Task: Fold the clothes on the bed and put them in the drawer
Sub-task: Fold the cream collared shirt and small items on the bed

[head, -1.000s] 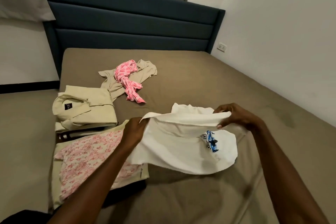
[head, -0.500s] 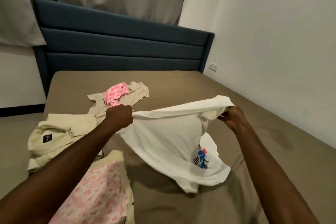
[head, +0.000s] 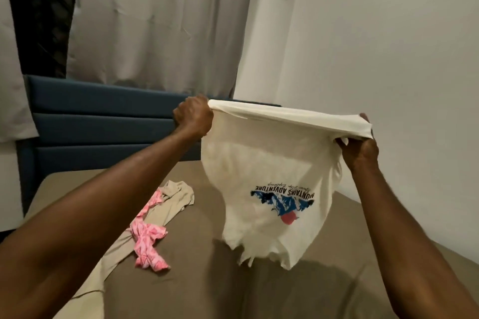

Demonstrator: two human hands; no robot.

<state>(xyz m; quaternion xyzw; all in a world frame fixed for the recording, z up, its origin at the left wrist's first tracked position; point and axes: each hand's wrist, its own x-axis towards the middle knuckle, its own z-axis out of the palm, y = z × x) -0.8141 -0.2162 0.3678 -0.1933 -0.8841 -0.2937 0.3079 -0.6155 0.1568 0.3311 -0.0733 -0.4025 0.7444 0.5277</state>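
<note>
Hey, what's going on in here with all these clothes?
A person is sorting laundry at a bed. Both hands, left and right, grip the top edge of a white T-shirt and hold it up in the air, stretched between them; its mountain print hangs upside down. It is not folded yet. A beige garment with a pink patterned piece lying across it waits unfolded on the bed. No drawer is in view.

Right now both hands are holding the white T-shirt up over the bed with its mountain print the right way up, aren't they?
Nearly. The left hand and the right hand do hold the white T-shirt up over the bed, but the head view shows the mountain print upside down, its lettering inverted.
</note>
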